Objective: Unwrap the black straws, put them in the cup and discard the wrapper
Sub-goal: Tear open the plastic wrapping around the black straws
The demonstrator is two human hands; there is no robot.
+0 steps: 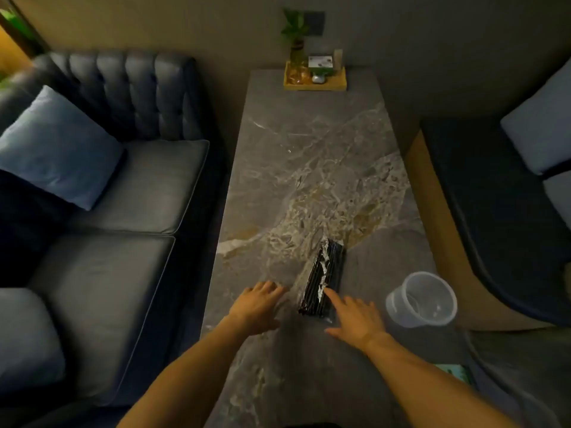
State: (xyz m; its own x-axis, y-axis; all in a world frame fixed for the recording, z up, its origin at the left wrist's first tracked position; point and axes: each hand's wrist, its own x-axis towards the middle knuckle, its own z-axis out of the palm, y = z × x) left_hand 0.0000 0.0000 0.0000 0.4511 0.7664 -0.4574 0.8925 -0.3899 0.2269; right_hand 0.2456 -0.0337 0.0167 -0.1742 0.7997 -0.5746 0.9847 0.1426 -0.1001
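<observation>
Head view: wrapped black straws [323, 279] lie on the marble surface [309, 149] between open, empty left hand [258, 307] and right hand [355, 319], whose fingertip [329, 292] touches them.

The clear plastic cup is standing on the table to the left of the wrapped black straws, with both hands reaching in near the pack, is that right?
Not quite. In the head view the clear plastic cup stands on the table to the right of the wrapped black straws, not the left. The rest holds: the left hand and right hand are both reaching in near the pack.

Lounge (or café booth): sofa [123, 180], marble table [309, 149].
</observation>
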